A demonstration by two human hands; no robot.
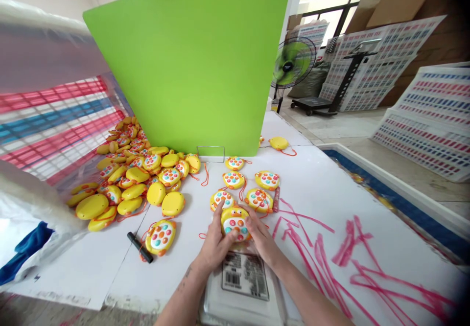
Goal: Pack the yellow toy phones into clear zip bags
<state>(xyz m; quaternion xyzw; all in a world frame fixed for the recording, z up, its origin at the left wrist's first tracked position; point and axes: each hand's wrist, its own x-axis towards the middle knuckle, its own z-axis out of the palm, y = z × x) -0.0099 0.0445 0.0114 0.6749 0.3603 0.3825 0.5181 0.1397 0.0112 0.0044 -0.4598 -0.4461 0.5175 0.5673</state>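
Note:
Both my hands grip one yellow duck-shaped toy (pixel 235 221) with coloured buttons, held over the white table. My left hand (pixel 215 244) clasps its left side, fingers curled round the edge. My right hand (pixel 261 238) clasps its right side, thumb on the face. Beneath my wrists lies a stack of clear plastic bags (pixel 244 279) with a printed barcode label. Several matching toys (pixel 259 198) lie face up just beyond my hands.
A large heap of yellow toys (pixel 135 174) spills from a plastic sack at left. One toy (pixel 160 236) and a black marker (pixel 140 247) lie at my left. A green board (pixel 198 66) stands behind. Red marker scribbles (pixel 352 262) cover the table (pixel 330 194) at right.

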